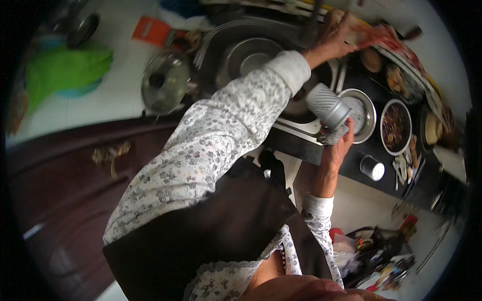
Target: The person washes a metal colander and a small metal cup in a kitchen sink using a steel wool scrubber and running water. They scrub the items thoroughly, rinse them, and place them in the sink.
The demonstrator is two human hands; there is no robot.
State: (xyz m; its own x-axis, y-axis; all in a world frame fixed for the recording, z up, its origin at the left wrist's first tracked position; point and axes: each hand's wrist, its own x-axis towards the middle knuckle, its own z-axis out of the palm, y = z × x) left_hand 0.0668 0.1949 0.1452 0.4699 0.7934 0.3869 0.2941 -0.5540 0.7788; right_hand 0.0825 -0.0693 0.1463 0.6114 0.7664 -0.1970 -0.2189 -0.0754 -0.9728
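My right hand (340,146) is closed around the lower end of a grey cup (327,106) with slanted ribs, tilted over the near right rim of the sink (296,119). A grey mesh scrubber (332,135) is bunched in the same hand, against the cup. My left hand (335,36) stretches across the sink to its far right corner, beside the faucet (310,27) and a red and white plastic bag (376,39). Its fingers are blurred, so what they touch cannot be made out. A steel bowl (370,113) of whitish contents stands right of the cup.
On the dark counter are a white-rimmed bowl of dark food (396,126), a pierced metal canister (372,167) and several utensils (404,168). A pan (251,57) lies in the left basin. Further left are a glass-lidded pot (165,83) and a green glove (65,72).
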